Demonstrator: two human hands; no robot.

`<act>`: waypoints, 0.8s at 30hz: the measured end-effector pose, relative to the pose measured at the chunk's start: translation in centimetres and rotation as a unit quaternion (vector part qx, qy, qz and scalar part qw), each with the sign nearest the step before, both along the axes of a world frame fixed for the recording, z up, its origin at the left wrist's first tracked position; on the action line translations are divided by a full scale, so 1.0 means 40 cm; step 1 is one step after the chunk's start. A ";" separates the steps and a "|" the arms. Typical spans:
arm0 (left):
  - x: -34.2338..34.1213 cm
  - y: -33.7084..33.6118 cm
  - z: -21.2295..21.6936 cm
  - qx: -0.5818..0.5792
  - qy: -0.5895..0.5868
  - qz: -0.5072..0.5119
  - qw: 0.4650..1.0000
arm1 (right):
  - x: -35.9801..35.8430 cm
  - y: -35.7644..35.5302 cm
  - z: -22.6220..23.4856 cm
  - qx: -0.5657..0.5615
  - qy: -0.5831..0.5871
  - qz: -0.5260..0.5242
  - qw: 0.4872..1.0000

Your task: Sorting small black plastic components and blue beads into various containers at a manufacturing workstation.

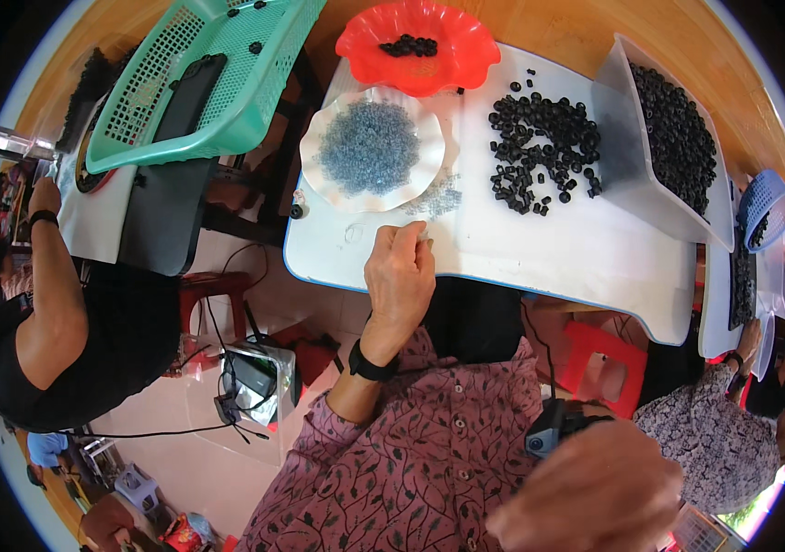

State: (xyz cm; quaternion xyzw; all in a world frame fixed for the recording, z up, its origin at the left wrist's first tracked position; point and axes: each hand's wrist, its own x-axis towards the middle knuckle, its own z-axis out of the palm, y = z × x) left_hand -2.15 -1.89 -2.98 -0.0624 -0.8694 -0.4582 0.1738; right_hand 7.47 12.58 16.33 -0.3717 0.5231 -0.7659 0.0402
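left hand [400,278] curled, right hand [595,488] raised, blurred

Tiny bluish pieces [369,147] (translucent) heaped on a plate [429,147]; loose pieces [442,197] scattered beside it.

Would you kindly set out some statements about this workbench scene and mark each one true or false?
1. The pale scalloped plate holds small translucent pieces. True.
2. The red dish is empty. False: the red dish holds black pieces.
3. The left hand is inside the green basket. False: the left hand is at the near edge of the white tabletop.
4. A dark band circles the left wrist. True.
5. The translucent bin stands toward the tabletop's left end. False: it stands toward the right.
6. The right hand looks blurred. True.
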 end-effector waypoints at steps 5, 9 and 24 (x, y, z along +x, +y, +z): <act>-0.003 -0.006 0.006 -0.009 0.000 0.004 1.000 | -0.030 -0.013 -0.040 0.220 0.167 -0.192 0.942; -0.007 -0.002 0.020 -0.042 0.000 0.003 0.999 | -0.028 -0.003 -0.127 0.289 0.033 -0.216 0.932; -0.015 -0.002 0.037 -0.086 -0.030 0.007 0.996 | -0.085 0.032 -0.365 0.372 -0.080 -0.300 0.875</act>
